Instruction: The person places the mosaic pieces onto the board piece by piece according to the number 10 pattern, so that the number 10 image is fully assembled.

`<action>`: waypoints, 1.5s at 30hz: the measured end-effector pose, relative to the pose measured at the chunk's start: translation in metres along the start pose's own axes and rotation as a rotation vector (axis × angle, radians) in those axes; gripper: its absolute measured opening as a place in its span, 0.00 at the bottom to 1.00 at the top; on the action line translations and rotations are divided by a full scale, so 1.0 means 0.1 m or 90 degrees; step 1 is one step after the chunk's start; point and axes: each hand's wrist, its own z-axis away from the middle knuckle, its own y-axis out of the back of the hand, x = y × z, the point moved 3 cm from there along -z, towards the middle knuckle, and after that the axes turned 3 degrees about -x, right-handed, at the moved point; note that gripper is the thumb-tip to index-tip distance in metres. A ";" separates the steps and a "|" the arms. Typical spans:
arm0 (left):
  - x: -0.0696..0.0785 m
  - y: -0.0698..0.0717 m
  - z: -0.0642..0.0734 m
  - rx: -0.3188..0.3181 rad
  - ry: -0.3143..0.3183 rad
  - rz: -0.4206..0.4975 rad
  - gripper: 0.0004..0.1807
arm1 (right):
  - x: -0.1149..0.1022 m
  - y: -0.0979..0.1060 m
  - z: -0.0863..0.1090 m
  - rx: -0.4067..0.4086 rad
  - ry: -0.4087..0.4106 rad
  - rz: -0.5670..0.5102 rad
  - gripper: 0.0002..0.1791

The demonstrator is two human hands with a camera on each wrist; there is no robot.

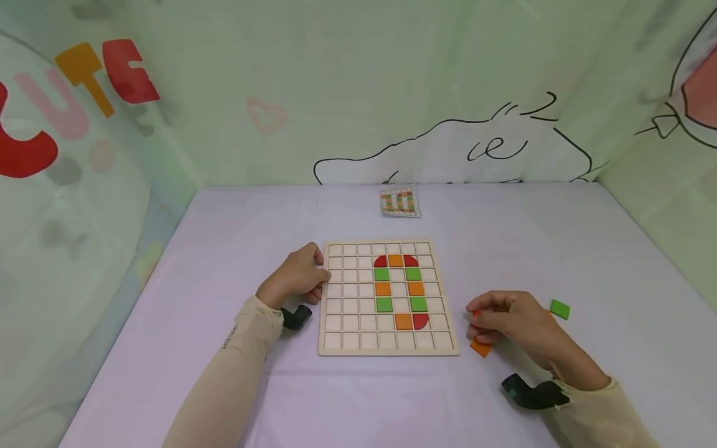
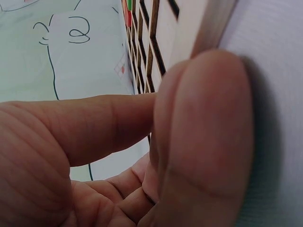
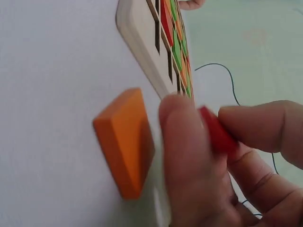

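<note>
A wooden grid board (image 1: 330, 341) lies mid-table, with red rounded-corner, orange and green square tiles set in a ring in its cells. At its left edge, my left hand (image 1: 297, 274) grips the rim between thumb and bent fingers; the left wrist view shows the fingertips (image 2: 208, 118) against the board's side. Right of the board, my right hand (image 1: 515, 326) pinches a red tile (image 3: 218, 132) between thumb and fingers, above the table. An orange square tile (image 3: 127, 142) lies on the table just below that hand.
A green tile (image 1: 559, 309) lies beyond the right hand, beside another orange tile (image 1: 550, 315) mostly hidden by it. Behind the board, a small printed pattern card (image 1: 400, 201) lies near the table's back edge. Printed cloth walls (image 1: 358, 93) enclose the table.
</note>
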 end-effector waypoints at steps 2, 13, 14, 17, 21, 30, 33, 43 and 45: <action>0.00 0.00 0.00 0.001 0.000 -0.001 0.13 | 0.00 -0.02 0.00 0.006 -0.003 0.017 0.15; 0.02 0.00 0.02 -0.001 -0.002 -0.004 0.13 | -0.05 -0.24 -0.07 -0.055 0.021 -0.060 0.21; 0.02 0.00 0.02 -0.001 -0.002 -0.004 0.13 | -0.07 -0.27 -0.07 -0.061 0.019 -0.066 0.21; 0.02 0.00 0.02 -0.001 -0.003 -0.004 0.13 | -0.12 -0.34 -0.08 -0.066 0.015 -0.066 0.18; 0.03 0.01 0.03 0.001 -0.008 -0.006 0.12 | -0.21 -0.46 -0.11 -0.044 0.005 -0.033 0.15; 0.01 0.00 0.01 0.002 -0.005 -0.003 0.13 | -0.36 -0.71 -0.26 -0.048 0.039 -0.014 0.11; 0.00 0.00 0.00 0.002 -0.006 -0.004 0.12 | -0.39 -0.76 -0.29 -0.053 0.034 -0.020 0.10; -0.02 0.00 -0.02 0.001 -0.013 -0.001 0.12 | -0.47 -0.87 -0.36 -0.078 0.047 -0.028 0.09; -0.02 0.00 -0.02 0.001 -0.012 0.000 0.12 | -0.48 -0.89 -0.38 -0.079 0.043 -0.028 0.08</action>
